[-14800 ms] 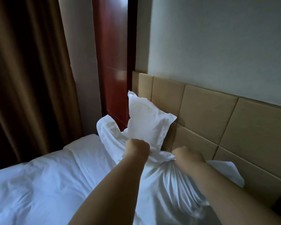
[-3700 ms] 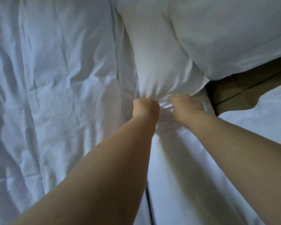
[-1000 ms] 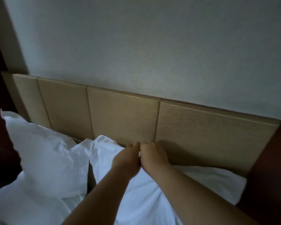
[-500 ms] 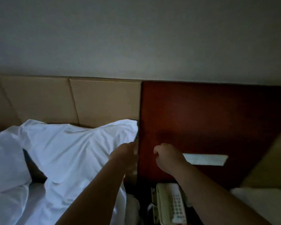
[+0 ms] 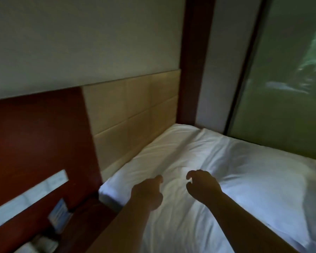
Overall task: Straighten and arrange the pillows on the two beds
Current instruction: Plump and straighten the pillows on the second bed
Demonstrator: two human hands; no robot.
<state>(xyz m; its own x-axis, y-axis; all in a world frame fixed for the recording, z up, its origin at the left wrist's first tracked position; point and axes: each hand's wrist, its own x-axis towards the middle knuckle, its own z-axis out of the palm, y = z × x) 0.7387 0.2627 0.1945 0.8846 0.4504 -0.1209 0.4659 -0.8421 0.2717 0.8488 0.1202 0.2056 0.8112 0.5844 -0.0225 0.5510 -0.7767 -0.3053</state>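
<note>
A second bed with white bedding (image 5: 199, 154) fills the lower right of the head view, its head end against a beige padded headboard (image 5: 131, 114). The white surface is wrinkled; I cannot tell pillow from duvet here. My left hand (image 5: 148, 192) and my right hand (image 5: 202, 185) hover side by side above the near corner of this bed, fingers loosely curled, holding nothing. The frame is blurred by motion.
A dark red wooden panel (image 5: 35, 136) stands left of the headboard, with a pale strip (image 5: 29, 196) on it and a bedside unit (image 5: 58, 214) below holding small items. A frosted glass wall (image 5: 285, 88) runs along the bed's far side.
My view has swung right from the first bed, past the red panel and telephone, to the second bed. My left hand has let go of the pillow, and both hands now hang free.
</note>
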